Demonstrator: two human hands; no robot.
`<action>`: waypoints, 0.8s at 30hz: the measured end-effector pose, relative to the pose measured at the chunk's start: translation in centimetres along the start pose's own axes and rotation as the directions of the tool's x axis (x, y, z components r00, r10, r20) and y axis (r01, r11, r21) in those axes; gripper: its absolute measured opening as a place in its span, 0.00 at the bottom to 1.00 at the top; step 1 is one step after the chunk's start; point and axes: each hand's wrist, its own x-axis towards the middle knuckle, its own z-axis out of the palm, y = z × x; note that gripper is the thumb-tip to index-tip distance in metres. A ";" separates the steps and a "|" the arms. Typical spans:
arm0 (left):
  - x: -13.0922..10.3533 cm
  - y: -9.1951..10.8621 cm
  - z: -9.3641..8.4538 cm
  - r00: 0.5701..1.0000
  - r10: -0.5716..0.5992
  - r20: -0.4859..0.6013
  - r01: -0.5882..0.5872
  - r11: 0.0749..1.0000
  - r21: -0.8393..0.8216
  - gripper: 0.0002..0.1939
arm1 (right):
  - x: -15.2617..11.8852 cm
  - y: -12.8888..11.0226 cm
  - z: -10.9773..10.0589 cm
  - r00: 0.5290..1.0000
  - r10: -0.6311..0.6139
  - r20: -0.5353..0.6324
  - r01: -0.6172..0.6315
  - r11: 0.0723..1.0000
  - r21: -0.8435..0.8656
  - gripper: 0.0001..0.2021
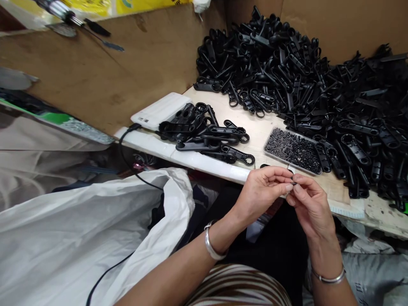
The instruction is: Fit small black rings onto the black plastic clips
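Note:
My left hand [259,190] and my right hand [314,205] meet fingertip to fingertip just over the table's front edge. Between them is a small dark piece [293,183], pinched by thumbs and fingers of both hands; it is too small and covered to name. Right behind the fingers lies a shallow clear tray [287,161] filled with tiny black and dark grey parts [295,146]. A dark part [265,165] partly shows on the table behind my left hand.
A big heap of black plastic levers [264,59] covers the back and right of the table [255,123]. A smaller lever pile [210,134] lies left, beside a white power bank [161,110] with a black cable [123,153]. A white sack [95,221] stands lower left; an electric screwdriver [60,10] hangs upper left.

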 end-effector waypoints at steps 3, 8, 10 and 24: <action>-0.1 -0.1 0.0 0.999 0.050 -0.013 -0.049 0.995 0.091 0.09 | 0.0 -0.1 -0.3 1.000 -0.010 0.012 0.011 0.997 -0.072 0.08; -0.3 -0.4 0.1 0.960 0.278 -0.012 -0.235 0.833 0.500 0.07 | -0.6 -0.1 -0.5 0.990 -0.129 -0.052 0.105 0.937 -0.334 0.06; -0.4 -0.4 0.1 0.921 0.388 0.041 -0.314 0.675 0.667 0.08 | -1.0 -0.3 -0.4 0.976 -0.206 -0.071 0.144 0.854 -0.501 0.06; -3.2 -2.6 -0.8 0.856 0.422 0.298 -0.451 0.329 0.830 0.11 | -3.8 0.6 -1.5 0.979 -0.192 0.064 0.170 0.609 -0.775 0.07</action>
